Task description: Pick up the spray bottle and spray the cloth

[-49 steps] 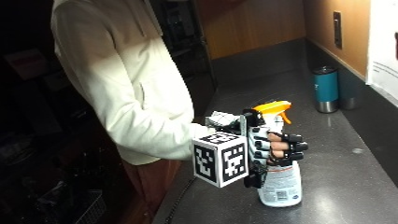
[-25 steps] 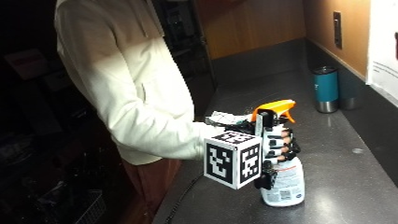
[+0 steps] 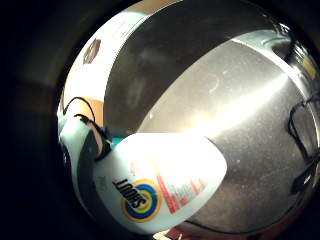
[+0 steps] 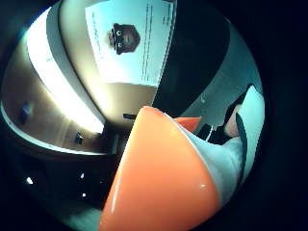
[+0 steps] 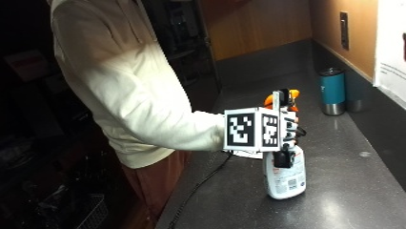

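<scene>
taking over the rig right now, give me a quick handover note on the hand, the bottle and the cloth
Right hand: fingers curled round the neck of the spray bottle, just under its orange spray head.
Bottle: upright, its base at or just above the dark counter; contact cannot be told.
Cloth: a pale piece shows behind the hand, but it cannot be identified.
Done: bottle gripped.
Left: find the cloth, aim the nozzle, spray.
Also there: teal tumbler by the wall.

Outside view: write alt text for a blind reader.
A person in a cream sweatshirt grips a white plastic spray bottle with an orange trigger head in the gloved right hand, over a dark countertop. A teal metal tumbler stands behind.
</scene>
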Tool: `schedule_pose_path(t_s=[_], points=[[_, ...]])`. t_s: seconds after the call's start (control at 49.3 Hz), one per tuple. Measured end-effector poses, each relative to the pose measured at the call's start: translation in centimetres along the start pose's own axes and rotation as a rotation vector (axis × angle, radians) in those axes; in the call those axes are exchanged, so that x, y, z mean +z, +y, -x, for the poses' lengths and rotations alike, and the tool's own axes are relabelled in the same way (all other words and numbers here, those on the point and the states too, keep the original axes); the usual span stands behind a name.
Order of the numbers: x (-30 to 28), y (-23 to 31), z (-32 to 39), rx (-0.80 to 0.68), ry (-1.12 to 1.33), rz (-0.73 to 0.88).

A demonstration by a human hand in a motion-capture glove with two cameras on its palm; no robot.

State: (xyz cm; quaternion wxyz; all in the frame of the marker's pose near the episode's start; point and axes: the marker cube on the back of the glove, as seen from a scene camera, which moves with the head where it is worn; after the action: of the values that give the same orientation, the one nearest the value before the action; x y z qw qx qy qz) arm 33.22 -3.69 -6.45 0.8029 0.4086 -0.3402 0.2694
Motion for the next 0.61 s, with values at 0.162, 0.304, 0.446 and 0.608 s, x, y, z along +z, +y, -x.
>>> schedule_pose_path(t_s=[0.162,0.304,0.446,0.608], points=[[2.0,1.8,3.1,-0.119,0.135,0.212],[2.8,2.7,5.3,-0.188,0.243,0.379],[4.3,4.5,7.5,-0.241,0.389,0.558],[6.0,6.8,10.1,-0.294,0.536,0.705]])
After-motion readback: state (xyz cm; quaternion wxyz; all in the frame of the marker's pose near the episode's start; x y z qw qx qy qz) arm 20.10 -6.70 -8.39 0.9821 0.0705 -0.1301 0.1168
